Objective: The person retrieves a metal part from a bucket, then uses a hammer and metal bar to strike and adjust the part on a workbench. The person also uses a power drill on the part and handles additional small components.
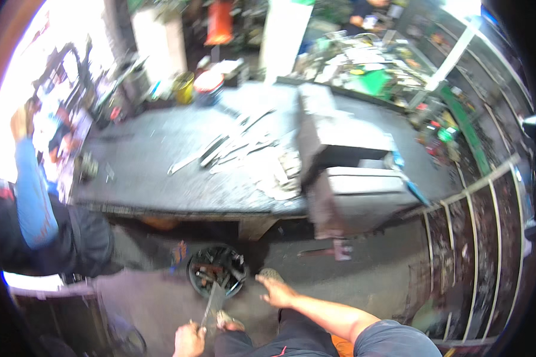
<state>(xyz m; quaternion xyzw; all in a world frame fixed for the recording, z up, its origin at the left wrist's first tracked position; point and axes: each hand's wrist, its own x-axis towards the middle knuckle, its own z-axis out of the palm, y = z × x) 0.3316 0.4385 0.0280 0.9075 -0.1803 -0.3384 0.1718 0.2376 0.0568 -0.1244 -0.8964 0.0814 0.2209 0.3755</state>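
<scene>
At the lower edge, my left hand [189,340] is closed on a flat grey metal piece [213,304] that looks like a blade; its exact kind is blurred. The piece points up toward a round dark bucket [189,276] on the floor, which holds metal scraps [215,268]. My right hand [278,292] reaches forward to the right of the bucket, fingers apart and holding nothing. Both of my feet show near the hands, one shoe [270,275] just beyond the right hand.
A large dark workbench [134,175] stands ahead, bearing loose metal strips [220,149] and a boxy metal piece [354,134] at its right. Another person's blue sleeve [33,196] is at the left. A metal-barred rack [471,244] stands at the right.
</scene>
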